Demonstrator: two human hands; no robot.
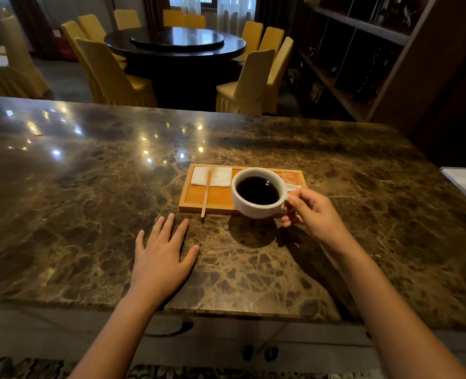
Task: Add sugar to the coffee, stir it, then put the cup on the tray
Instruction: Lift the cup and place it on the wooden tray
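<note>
The white cup (258, 193) of dark coffee is held upright, its handle pointing right into the right hand (312, 212), whose fingers (290, 206) are pinched on that handle. It hangs over the near right part of the wooden tray (215, 196), with its shadow on the tabletop (89, 192) just in front; whether it touches the tray cannot be told. The tray's long axis runs left to right. On it a wooden stir stick (206, 193) lies front to back across a white napkin (211, 176), its near end overhanging the tray edge. An orange sugar packet (290, 178) lies behind the cup. The left hand (162, 257) rests flat on the tabletop, fingers spread, gripping nothing.
</note>
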